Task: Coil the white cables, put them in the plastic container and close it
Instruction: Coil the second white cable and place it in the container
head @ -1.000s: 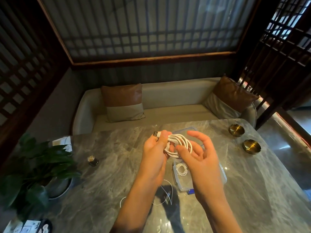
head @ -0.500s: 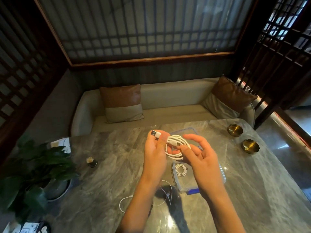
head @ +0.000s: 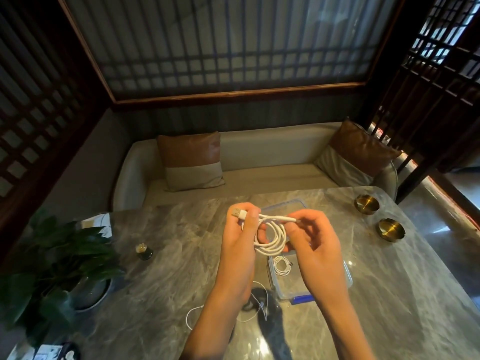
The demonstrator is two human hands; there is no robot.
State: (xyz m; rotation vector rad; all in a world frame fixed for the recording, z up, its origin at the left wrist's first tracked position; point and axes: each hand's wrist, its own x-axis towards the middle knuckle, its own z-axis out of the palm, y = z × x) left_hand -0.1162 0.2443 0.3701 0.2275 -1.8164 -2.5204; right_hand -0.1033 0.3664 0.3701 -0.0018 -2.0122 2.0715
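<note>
Both hands hold a coiled white cable (head: 272, 239) above the marble table (head: 389, 294). My left hand (head: 240, 242) pinches it near the USB plug, which sticks out past my thumb. My right hand (head: 315, 245) grips the coil's other end between thumb and fingers. Under my hands stands the clear plastic container (head: 281, 287) with a blue clip, and a small coiled white cable (head: 282, 266) lies inside. Its lid (head: 283, 205) lies just beyond, partly hidden. A thin loose white cable (head: 197, 311) lies on the table under my left forearm.
Two brass dishes (head: 366, 203) (head: 391, 228) sit at the table's right. A small dark bottle (head: 143, 251) and a potted plant (head: 59, 266) stand at the left. Papers (head: 97, 222) lie behind the plant. A sofa with two cushions (head: 191, 161) runs along the table's far side.
My right hand has shifted from the coil's front to its right end, drawing that cable end out to the right. The left hand keeps its grip near the plug.
</note>
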